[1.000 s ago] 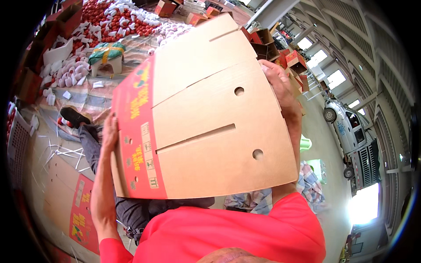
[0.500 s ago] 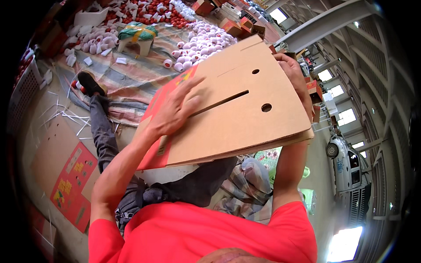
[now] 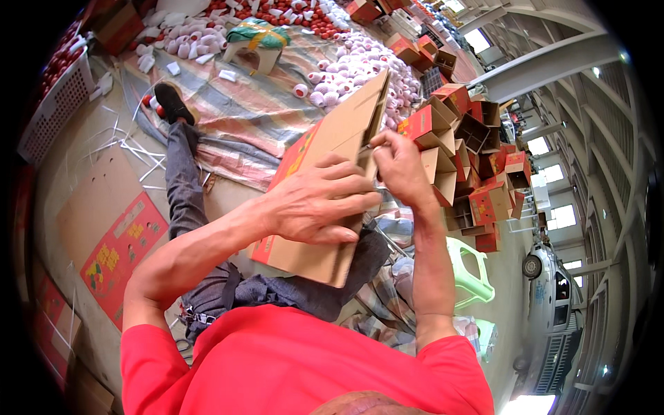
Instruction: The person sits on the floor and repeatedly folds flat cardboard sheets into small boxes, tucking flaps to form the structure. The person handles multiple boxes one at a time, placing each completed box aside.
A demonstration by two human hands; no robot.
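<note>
A folded flat cardboard box [image 3: 339, 128], brown with a red printed edge, leans over my lap. Across its broad face lies my left hand [image 3: 318, 200], its fingers stretched and slightly spread. My right hand [image 3: 403, 169] is closed at the box's right edge, thumb and forefinger pinched there; the exact spot they grip is partly hidden. Seen almost edge-on, the layers at that side stand a little apart. The lower end of the box rests close to my bent leg [image 3: 290, 297].
Flattened red-and-brown cardboard [image 3: 124, 242] lies on the floor at left. Open boxes [image 3: 443, 138] are piled at right, near a green stool [image 3: 470, 273]. Foam-netted fruit [image 3: 366, 62] covers the striped sheet's far side. A perforated crate [image 3: 59, 111] stands far left.
The box has turned from face-on to nearly edge-on and come lower. My right hand has moved down and left from its far corner to its side edge. The boxes at right now show.
</note>
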